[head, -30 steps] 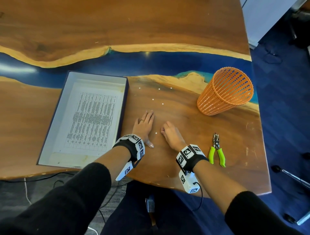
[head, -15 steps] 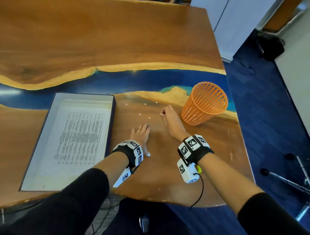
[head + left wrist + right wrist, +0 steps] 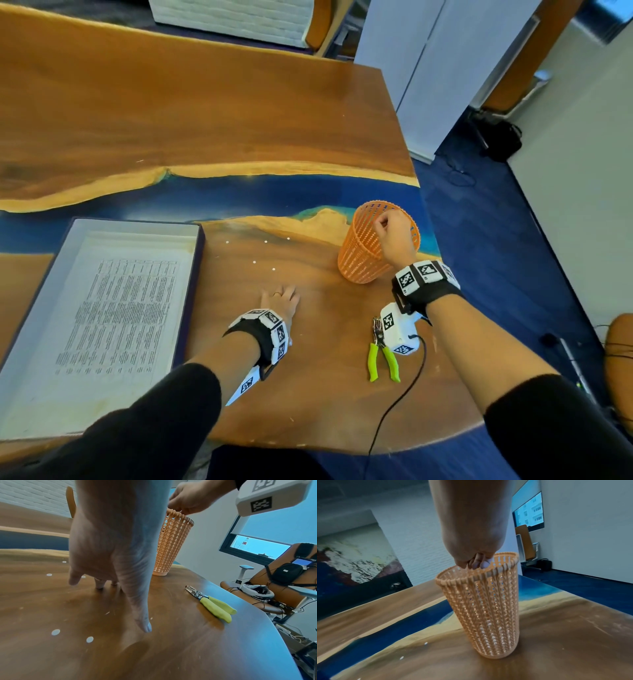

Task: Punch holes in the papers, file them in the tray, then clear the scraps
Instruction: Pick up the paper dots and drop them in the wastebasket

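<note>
My right hand (image 3: pixel 384 223) hovers over the mouth of the orange mesh basket (image 3: pixel 359 255), fingertips (image 3: pixel 475 563) bunched in a pinch just above the rim (image 3: pixel 447 573); whatever they pinch is hidden between them. My left hand (image 3: pixel 279 301) lies flat on the wooden table, fingers straight and holding nothing. Several round white paper scraps (image 3: pixel 254 262) dot the wood beyond it, and two more (image 3: pixel 55 632) lie beside its thumb. Printed papers (image 3: pixel 120 308) lie in the white tray (image 3: pixel 34 308) at the left.
The hole punch (image 3: pixel 383 356) with green handles lies shut on the table near my right wrist, close to the front edge. A black cable (image 3: pixel 400 401) runs off the table edge. An office chair (image 3: pixel 283 585) with gear stands to the right.
My right hand has risen from the table, fingers pinched, and moved right to hover over the basket. The left hand stayed flat. The head view swung right and up.
</note>
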`<state>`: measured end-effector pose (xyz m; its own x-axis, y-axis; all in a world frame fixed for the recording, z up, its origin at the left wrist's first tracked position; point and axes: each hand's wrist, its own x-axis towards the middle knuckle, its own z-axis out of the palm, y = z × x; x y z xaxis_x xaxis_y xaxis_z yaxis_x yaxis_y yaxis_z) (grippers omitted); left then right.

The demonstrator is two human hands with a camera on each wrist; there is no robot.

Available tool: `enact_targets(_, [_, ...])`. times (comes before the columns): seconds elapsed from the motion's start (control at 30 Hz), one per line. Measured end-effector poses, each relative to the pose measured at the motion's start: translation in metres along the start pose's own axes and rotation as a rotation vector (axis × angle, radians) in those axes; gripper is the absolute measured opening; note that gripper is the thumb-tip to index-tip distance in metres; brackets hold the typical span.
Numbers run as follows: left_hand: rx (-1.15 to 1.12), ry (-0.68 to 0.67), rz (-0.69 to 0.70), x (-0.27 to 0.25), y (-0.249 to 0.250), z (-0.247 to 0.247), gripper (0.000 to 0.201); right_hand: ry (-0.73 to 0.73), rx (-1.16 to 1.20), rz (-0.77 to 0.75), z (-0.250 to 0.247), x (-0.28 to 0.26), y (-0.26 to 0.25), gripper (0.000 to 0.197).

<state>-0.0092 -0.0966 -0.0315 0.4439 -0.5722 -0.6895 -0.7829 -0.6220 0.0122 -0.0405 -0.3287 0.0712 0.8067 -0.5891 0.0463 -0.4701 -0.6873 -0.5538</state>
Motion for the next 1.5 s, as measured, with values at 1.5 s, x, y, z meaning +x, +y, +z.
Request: enact_targets(1.5, [-0.243, 0.168, -0.236, -0.051, -0.061, 0.071, 0.133, -0.56, -0.088, -0.158, 0.185, -0.153, -0.062, 0.012])
